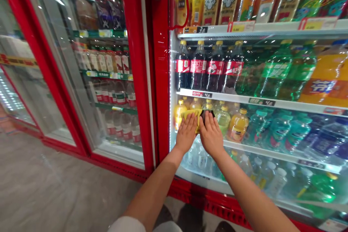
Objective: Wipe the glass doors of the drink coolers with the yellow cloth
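Note:
My left hand (187, 132) lies flat with fingers stretched upward, pressing a yellow cloth (198, 111) against the glass door of a red-framed drinks cooler. Right beside it, my right hand (211, 132) is held the same way, its fingers over a dark patch (211, 112) at the cloth's right side. I cannot tell whether that dark patch belongs to the same cloth. Behind the glass at this height are juice bottles, such as an orange one (237, 126) to the right of my right hand.
Cola bottles (214, 68) and green soda bottles (276, 69) fill the shelf above. The red frame (161, 69) stands left of the glass. Another glass-doored cooler (108, 61) is further left, above the grey floor (65, 188). My feet show below, near the cooler base (212, 206).

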`<act>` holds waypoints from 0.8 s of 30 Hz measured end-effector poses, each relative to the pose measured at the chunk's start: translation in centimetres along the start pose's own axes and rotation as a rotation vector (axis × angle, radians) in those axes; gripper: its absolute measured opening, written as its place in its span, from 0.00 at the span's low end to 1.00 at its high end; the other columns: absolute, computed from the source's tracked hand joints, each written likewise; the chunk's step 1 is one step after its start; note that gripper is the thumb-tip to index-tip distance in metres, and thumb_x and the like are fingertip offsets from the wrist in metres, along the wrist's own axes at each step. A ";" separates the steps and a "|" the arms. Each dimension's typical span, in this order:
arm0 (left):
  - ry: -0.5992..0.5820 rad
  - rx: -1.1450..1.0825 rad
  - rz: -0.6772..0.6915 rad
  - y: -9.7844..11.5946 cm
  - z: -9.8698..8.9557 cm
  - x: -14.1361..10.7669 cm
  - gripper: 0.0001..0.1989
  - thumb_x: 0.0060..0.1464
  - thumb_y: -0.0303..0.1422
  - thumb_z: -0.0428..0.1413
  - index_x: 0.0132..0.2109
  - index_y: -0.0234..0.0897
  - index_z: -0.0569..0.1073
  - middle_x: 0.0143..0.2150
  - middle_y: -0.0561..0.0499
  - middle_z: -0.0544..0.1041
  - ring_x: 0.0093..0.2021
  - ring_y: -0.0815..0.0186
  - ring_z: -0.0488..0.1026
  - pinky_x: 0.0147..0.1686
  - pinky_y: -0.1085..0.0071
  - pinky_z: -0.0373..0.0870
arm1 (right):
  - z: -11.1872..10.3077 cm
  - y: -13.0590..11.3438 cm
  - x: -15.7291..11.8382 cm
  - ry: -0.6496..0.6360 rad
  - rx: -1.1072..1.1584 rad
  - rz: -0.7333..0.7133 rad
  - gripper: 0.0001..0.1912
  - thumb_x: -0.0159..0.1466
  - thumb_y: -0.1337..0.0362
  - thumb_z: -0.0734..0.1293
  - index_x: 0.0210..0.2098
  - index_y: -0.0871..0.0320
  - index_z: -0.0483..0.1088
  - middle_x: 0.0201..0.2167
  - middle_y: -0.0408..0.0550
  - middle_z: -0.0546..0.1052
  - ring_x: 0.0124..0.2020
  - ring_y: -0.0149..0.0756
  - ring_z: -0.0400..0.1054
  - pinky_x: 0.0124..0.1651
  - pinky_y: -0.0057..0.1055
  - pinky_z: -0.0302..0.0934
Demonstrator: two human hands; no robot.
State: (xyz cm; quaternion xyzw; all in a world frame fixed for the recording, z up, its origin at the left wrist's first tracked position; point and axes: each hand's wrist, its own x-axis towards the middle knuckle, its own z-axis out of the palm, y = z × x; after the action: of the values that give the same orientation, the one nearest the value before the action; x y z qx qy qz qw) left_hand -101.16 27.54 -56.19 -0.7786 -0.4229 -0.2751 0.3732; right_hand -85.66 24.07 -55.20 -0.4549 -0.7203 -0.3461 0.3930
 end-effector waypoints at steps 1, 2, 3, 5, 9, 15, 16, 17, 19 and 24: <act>0.017 -0.005 -0.018 -1.2 -0.4 0.6 0.40 0.65 0.33 0.51 0.75 0.28 0.42 0.77 0.37 0.44 0.77 0.53 0.40 0.74 0.51 0.49 | 0.2 -0.5 1.4 0.008 0.010 0.009 0.31 0.69 0.75 0.60 0.71 0.66 0.55 0.75 0.67 0.41 0.77 0.51 0.32 0.74 0.56 0.44; 0.032 -0.009 -0.043 -2.4 -0.7 0.8 0.41 0.65 0.32 0.51 0.76 0.28 0.39 0.77 0.38 0.43 0.77 0.53 0.39 0.74 0.51 0.49 | 0.5 -1.3 2.5 0.010 0.021 0.009 0.30 0.69 0.75 0.60 0.70 0.67 0.56 0.75 0.68 0.41 0.77 0.51 0.32 0.74 0.56 0.44; 0.048 -0.013 -0.074 -3.4 -0.8 0.4 0.42 0.64 0.31 0.50 0.76 0.29 0.36 0.77 0.38 0.42 0.77 0.53 0.39 0.74 0.51 0.49 | 1.0 -2.2 3.3 0.004 0.031 0.000 0.30 0.69 0.75 0.60 0.70 0.67 0.57 0.75 0.68 0.42 0.77 0.51 0.32 0.74 0.56 0.43; 0.075 -0.021 -0.146 -4.3 -0.3 -1.7 0.44 0.63 0.27 0.50 0.75 0.31 0.30 0.77 0.37 0.40 0.76 0.53 0.40 0.72 0.51 0.53 | 2.2 -4.2 3.4 -0.035 0.049 -0.051 0.29 0.69 0.76 0.60 0.69 0.68 0.58 0.74 0.68 0.46 0.77 0.50 0.35 0.74 0.54 0.44; 0.075 0.001 -0.187 -2.7 2.3 -7.2 0.45 0.61 0.22 0.48 0.74 0.30 0.27 0.76 0.32 0.42 0.75 0.52 0.47 0.69 0.52 0.61 | 3.8 -5.9 -0.8 -0.098 0.039 -0.159 0.28 0.67 0.76 0.61 0.66 0.69 0.61 0.72 0.67 0.56 0.76 0.48 0.44 0.73 0.51 0.50; 0.031 -0.028 -0.036 -3.1 1.1 -4.2 0.41 0.63 0.25 0.49 0.75 0.26 0.36 0.76 0.34 0.47 0.76 0.52 0.42 0.72 0.51 0.54 | 2.6 -4.2 -0.1 -0.033 0.011 -0.066 0.30 0.67 0.78 0.59 0.68 0.68 0.58 0.74 0.67 0.49 0.76 0.50 0.38 0.73 0.55 0.49; 0.038 -0.039 -0.036 -4.0 0.6 -3.3 0.40 0.63 0.26 0.49 0.75 0.26 0.37 0.77 0.34 0.46 0.77 0.53 0.40 0.73 0.51 0.52 | 2.6 -4.4 1.0 -0.026 0.021 -0.046 0.31 0.67 0.78 0.59 0.69 0.68 0.57 0.75 0.68 0.47 0.77 0.51 0.37 0.73 0.56 0.48; 0.043 -0.048 -0.051 -4.8 0.2 -2.8 0.40 0.63 0.25 0.49 0.75 0.26 0.37 0.77 0.35 0.46 0.77 0.53 0.38 0.73 0.51 0.51 | 2.7 -4.7 2.0 -0.021 0.033 -0.037 0.31 0.67 0.77 0.59 0.69 0.69 0.57 0.74 0.69 0.46 0.77 0.52 0.36 0.73 0.56 0.47; 0.047 -0.054 -0.093 -5.8 0.3 -3.5 0.41 0.62 0.25 0.48 0.76 0.28 0.37 0.77 0.35 0.45 0.77 0.53 0.37 0.73 0.50 0.50 | 3.3 -5.9 2.7 -0.017 0.047 -0.061 0.30 0.67 0.76 0.61 0.68 0.71 0.58 0.74 0.72 0.48 0.76 0.54 0.37 0.73 0.57 0.46; -0.012 -0.001 -0.154 -3.3 4.3 -11.1 0.42 0.60 0.26 0.51 0.75 0.27 0.40 0.76 0.33 0.50 0.76 0.52 0.46 0.70 0.53 0.58 | 5.5 -7.1 -3.4 -0.036 0.054 -0.234 0.26 0.65 0.76 0.63 0.63 0.74 0.64 0.69 0.74 0.60 0.74 0.55 0.49 0.70 0.52 0.55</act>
State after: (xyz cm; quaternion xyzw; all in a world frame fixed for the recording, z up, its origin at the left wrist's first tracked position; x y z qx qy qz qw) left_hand -108.95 27.19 -65.73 -0.7455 -0.4836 -0.2986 0.3482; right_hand -92.71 24.96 -61.70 -0.3632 -0.7843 -0.3620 0.3492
